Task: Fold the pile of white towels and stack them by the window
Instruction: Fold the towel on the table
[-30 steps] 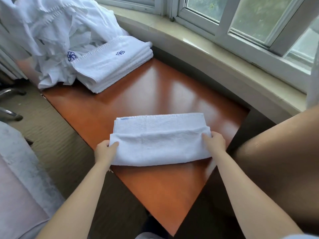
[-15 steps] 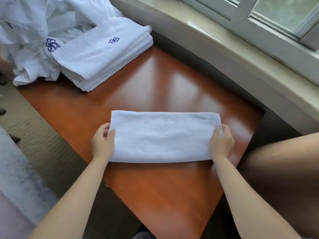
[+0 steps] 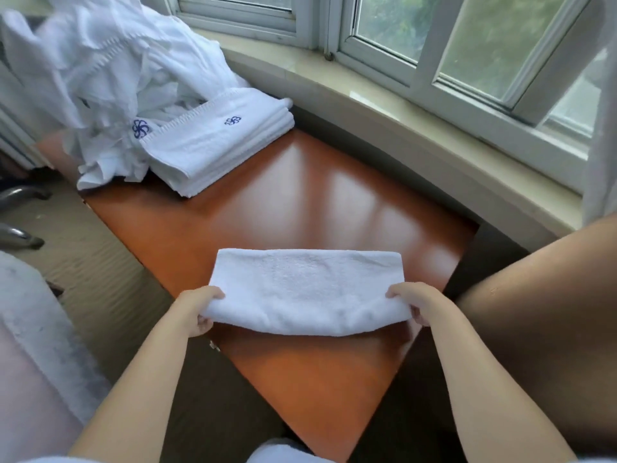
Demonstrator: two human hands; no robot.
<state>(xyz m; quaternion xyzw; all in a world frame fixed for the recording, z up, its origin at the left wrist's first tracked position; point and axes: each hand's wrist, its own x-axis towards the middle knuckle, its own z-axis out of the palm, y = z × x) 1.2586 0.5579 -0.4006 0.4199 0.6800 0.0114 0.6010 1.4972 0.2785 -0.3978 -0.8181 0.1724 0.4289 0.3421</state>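
A folded white towel (image 3: pixel 307 289) lies across the near part of the orange-brown wooden table (image 3: pixel 283 202), its near edge raised off the wood. My left hand (image 3: pixel 197 309) grips its near left corner, fingers curled under and thumb on top. My right hand (image 3: pixel 414 305) grips the near right corner the same way. A stack of folded white towels (image 3: pixel 220 142) with a blue flower emblem sits at the table's far left. Behind it rises a loose pile of unfolded white towels (image 3: pixel 100 71).
A pale stone window sill (image 3: pixel 417 128) curves along the table's far side under white-framed windows (image 3: pixel 417 45). A dark brown seat or cushion (image 3: pixel 541 312) rises at the right. Metal chair legs (image 3: pixel 20 235) stand on the carpet at left, beside white bedding (image 3: pixel 30 329).
Both hands slid from the towel's sides to its near corners and lifted the near edge. The camera tilted up, showing more of the window.
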